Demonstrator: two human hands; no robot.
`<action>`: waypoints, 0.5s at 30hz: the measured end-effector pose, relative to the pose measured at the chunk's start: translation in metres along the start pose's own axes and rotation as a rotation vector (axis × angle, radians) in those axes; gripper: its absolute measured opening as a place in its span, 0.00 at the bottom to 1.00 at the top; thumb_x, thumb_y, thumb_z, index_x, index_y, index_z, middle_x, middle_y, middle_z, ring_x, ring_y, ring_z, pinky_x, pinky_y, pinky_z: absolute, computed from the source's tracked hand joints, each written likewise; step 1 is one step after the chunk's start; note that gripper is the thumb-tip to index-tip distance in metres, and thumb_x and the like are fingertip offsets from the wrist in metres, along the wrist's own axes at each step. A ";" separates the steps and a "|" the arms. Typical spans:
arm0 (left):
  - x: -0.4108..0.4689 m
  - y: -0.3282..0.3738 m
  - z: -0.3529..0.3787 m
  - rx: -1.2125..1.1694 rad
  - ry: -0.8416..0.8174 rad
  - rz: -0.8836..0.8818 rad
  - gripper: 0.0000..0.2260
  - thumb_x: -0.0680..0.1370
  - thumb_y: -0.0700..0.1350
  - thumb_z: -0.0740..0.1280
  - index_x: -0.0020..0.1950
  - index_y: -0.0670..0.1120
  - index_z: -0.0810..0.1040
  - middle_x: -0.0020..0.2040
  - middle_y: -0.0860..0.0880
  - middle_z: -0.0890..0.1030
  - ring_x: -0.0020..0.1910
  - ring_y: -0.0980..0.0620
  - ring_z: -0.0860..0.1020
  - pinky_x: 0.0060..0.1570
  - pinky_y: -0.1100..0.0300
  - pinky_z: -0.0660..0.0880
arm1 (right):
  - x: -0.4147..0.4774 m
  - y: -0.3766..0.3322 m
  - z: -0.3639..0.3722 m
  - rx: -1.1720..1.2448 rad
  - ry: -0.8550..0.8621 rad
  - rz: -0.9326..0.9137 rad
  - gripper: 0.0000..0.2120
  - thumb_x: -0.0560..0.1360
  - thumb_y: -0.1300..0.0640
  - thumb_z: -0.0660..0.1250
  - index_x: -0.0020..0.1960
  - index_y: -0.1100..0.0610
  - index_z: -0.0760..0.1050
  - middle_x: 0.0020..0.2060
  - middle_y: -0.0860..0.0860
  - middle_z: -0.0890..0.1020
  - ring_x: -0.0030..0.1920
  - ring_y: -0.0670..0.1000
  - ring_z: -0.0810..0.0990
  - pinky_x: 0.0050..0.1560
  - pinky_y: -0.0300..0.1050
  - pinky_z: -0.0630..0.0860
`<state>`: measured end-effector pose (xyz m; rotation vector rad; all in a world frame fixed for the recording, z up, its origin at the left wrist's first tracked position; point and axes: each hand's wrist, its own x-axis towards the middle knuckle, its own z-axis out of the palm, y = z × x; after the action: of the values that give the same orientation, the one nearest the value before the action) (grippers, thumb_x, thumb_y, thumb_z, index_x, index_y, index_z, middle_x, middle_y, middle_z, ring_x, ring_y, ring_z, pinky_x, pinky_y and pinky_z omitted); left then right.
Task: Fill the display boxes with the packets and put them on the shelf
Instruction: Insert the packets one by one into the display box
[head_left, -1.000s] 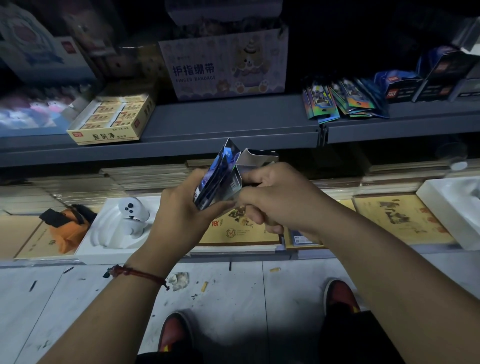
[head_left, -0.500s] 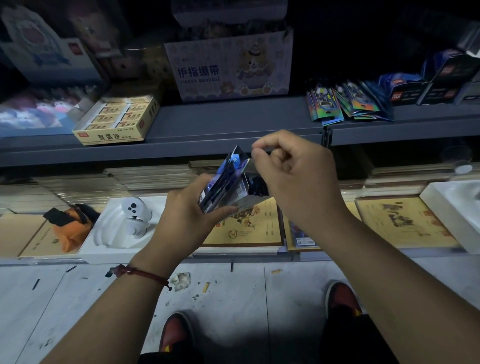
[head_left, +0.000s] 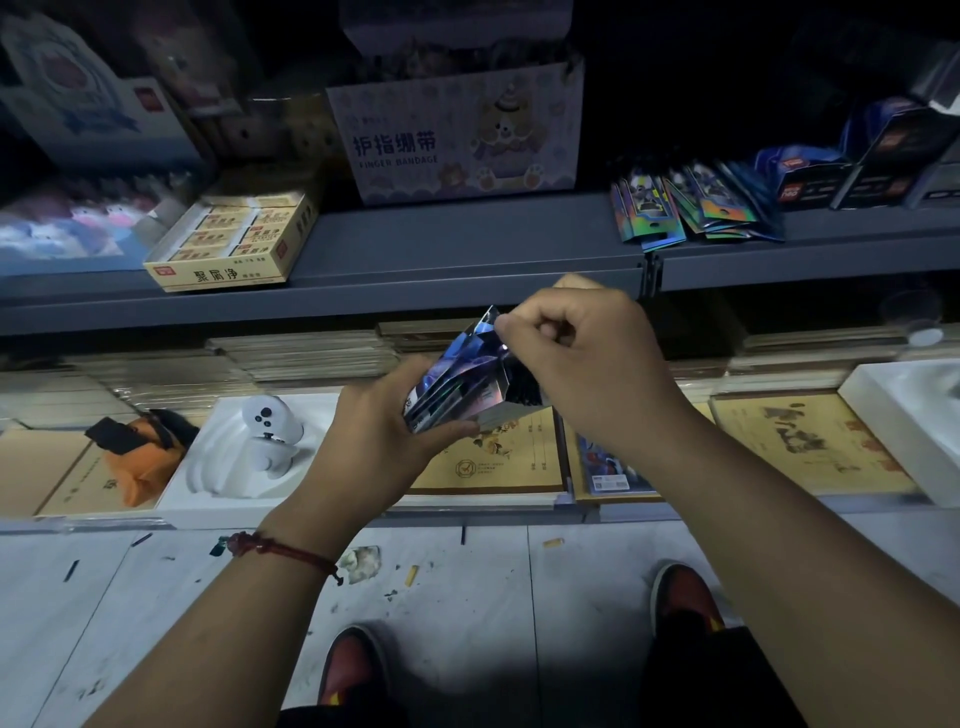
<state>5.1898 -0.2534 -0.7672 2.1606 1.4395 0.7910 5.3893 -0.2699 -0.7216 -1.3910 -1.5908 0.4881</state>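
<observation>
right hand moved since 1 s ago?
Yes, upward. The right hand sat below the front edge of the grey shelf; now its knuckles overlap that edge, and it pinches the top of the packets in the left hand.

A pale carton (head_left: 457, 140) printed "FINGER BANDAGE", with a cartoon bear on it, stands at the back. Down and left of it lies an open yellow box (head_left: 234, 244) of small bars. Farther down-left of the carton, a white figure (head_left: 270, 431) sits in a white moulded tray (head_left: 208, 488), with an orange pouch (head_left: 137, 460) at the tray's outer side. Straight below the carton lie tan printed sheets (head_left: 498, 457). Lowest is the grey floor (head_left: 467, 597), with scraps (head_left: 361, 561) and two red shoes (head_left: 348, 670).
</observation>
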 end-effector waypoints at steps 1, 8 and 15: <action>0.000 0.000 0.000 -0.004 0.001 -0.007 0.21 0.70 0.56 0.77 0.58 0.60 0.74 0.41 0.67 0.77 0.45 0.72 0.77 0.40 0.77 0.71 | 0.000 0.001 0.001 0.004 0.001 -0.003 0.12 0.78 0.57 0.71 0.36 0.60 0.81 0.34 0.55 0.76 0.38 0.50 0.74 0.36 0.36 0.68; 0.001 -0.001 -0.002 -0.051 0.011 0.014 0.21 0.70 0.53 0.79 0.61 0.56 0.78 0.44 0.67 0.79 0.47 0.73 0.77 0.41 0.78 0.71 | 0.000 -0.005 0.000 0.119 0.244 0.002 0.14 0.77 0.63 0.68 0.33 0.65 0.75 0.32 0.54 0.73 0.37 0.49 0.72 0.38 0.40 0.68; 0.000 -0.001 -0.001 -0.056 0.019 0.016 0.23 0.70 0.54 0.78 0.63 0.55 0.78 0.45 0.69 0.77 0.46 0.75 0.77 0.41 0.79 0.71 | -0.002 -0.011 -0.003 0.282 0.198 0.089 0.13 0.80 0.55 0.69 0.42 0.64 0.78 0.35 0.65 0.79 0.33 0.59 0.76 0.34 0.52 0.71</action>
<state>5.1883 -0.2526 -0.7667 2.1307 1.3937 0.8493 5.3860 -0.2754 -0.7120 -1.2565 -1.2526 0.5841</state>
